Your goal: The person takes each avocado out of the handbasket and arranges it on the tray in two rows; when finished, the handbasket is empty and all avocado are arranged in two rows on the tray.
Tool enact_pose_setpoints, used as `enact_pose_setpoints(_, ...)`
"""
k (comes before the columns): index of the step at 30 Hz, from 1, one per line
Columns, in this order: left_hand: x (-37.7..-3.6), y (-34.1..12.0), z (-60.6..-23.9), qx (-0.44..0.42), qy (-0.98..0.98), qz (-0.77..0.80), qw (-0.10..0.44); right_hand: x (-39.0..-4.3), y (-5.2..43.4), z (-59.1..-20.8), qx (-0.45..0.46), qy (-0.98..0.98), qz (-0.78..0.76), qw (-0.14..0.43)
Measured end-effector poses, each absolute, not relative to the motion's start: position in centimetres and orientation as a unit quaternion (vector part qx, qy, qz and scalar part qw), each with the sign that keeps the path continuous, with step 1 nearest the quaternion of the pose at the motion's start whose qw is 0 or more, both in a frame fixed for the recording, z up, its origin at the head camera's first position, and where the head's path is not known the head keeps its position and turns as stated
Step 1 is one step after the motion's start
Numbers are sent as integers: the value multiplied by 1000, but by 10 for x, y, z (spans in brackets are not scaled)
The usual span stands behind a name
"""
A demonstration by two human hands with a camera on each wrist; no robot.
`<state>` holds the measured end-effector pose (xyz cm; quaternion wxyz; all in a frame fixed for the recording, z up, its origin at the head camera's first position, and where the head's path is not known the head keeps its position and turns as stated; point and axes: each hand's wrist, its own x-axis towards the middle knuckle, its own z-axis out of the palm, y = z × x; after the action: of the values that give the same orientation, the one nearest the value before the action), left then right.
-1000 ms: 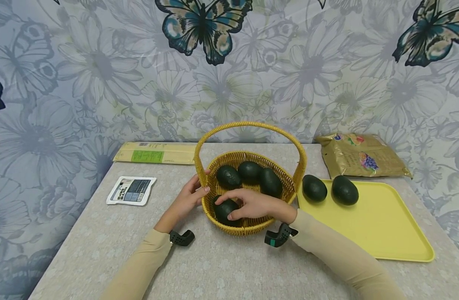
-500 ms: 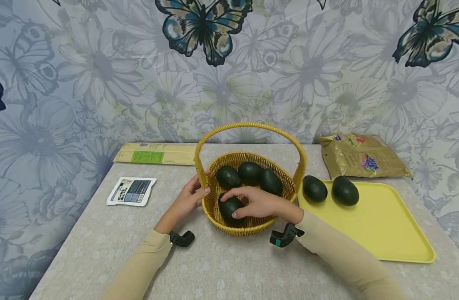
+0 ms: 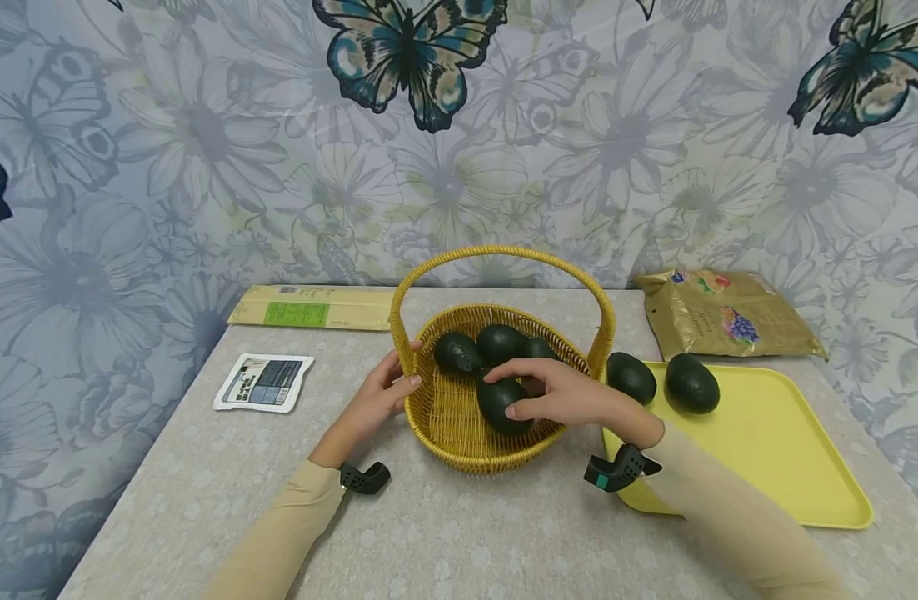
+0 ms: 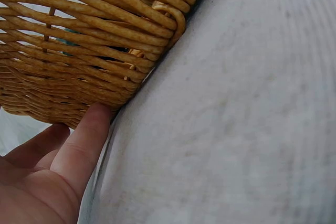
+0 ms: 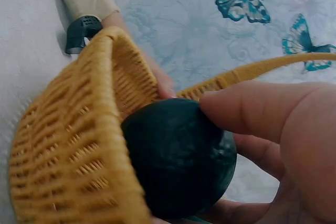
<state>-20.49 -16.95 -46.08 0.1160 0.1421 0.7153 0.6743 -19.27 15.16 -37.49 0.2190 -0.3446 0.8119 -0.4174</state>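
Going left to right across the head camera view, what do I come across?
White packet, left hand, woven basket, first avocado outside it, second avocado outside it.

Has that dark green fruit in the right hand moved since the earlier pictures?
Yes: the dark green fruit has shifted right across the basket, away from its left wall, with the right hand holding it.
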Motion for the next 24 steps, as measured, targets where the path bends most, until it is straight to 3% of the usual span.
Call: enact_pose_setpoints(24, -204, -170, -461, 146, 711, 677, 122, -169, 218, -343, -332, 811, -440, 196)
